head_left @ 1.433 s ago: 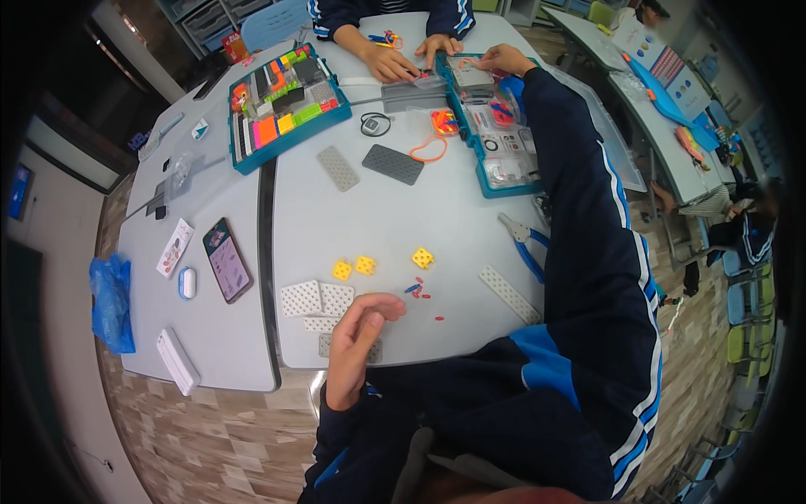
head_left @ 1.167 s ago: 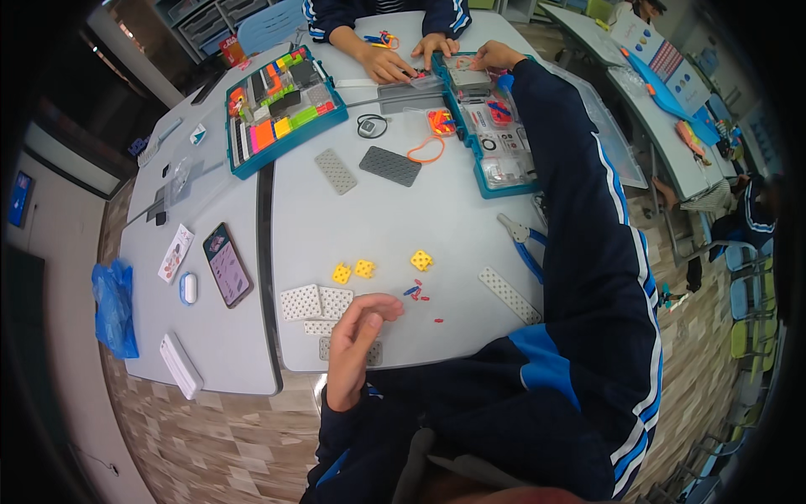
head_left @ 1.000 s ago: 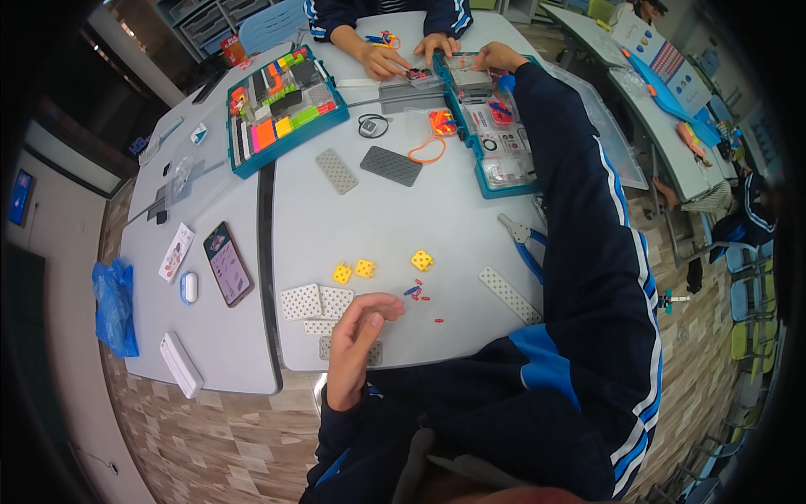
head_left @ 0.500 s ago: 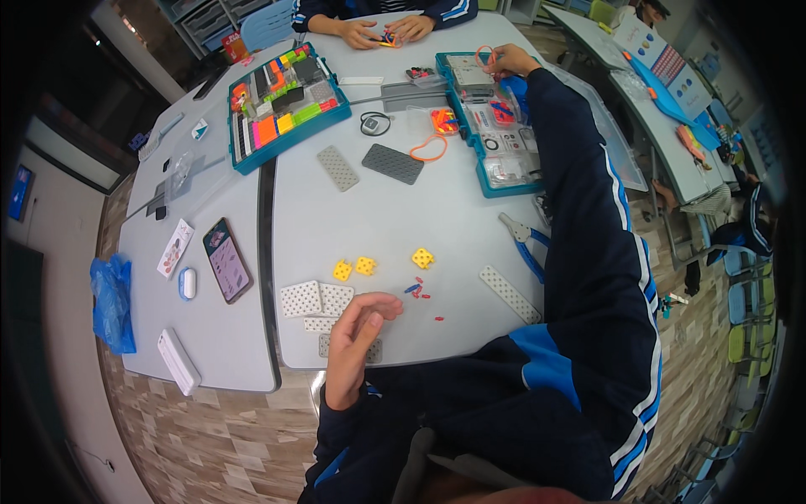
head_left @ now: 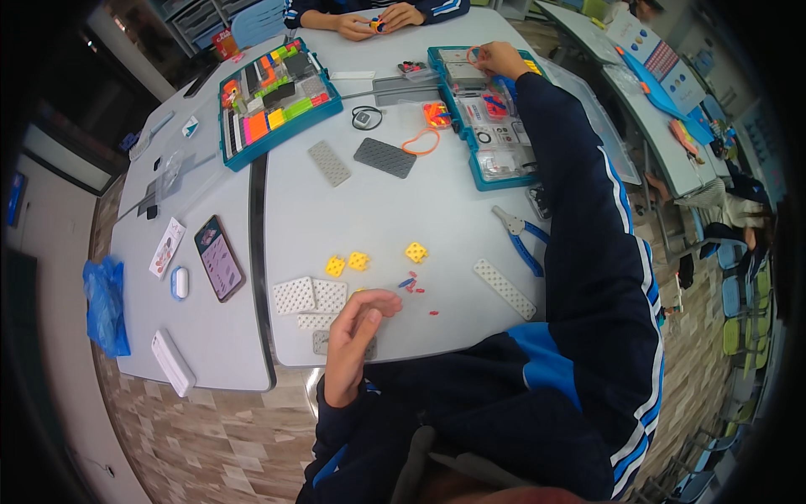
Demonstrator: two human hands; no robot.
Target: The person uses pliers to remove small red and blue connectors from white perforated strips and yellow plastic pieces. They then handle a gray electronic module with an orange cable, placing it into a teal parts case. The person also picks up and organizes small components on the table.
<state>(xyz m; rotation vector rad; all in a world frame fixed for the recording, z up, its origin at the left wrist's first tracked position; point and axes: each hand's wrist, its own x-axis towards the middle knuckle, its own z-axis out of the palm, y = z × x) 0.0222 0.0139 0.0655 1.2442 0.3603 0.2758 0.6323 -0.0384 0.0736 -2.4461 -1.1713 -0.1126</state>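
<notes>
My right hand (head_left: 501,59) reaches to the far end of a teal parts case (head_left: 502,183). Its bent fingers pinch an orange rubber band (head_left: 473,55) over that case. My left hand (head_left: 359,340) hovers near the table's front edge with fingers together, slightly curved, and thumb apart; nothing is in it. Beside it lie white studded plates (head_left: 294,296), a grey plate (head_left: 321,343) partly behind the hand, and small red and blue pegs (head_left: 408,283). Yellow connector blocks (head_left: 416,252) sit just beyond.
Blue-handled pliers (head_left: 522,244) and a long white plate (head_left: 504,288) lie at right. Further back are a dark grey plate (head_left: 384,158) and another orange band (head_left: 421,143). A second teal case (head_left: 281,134), a phone (head_left: 220,259) and a co-worker's hands (head_left: 379,23) are around.
The whole view has shifted slightly to the left and up. My right hand stays over the case with the orange rubber band at its fingertips; my left hand has barely moved.
</notes>
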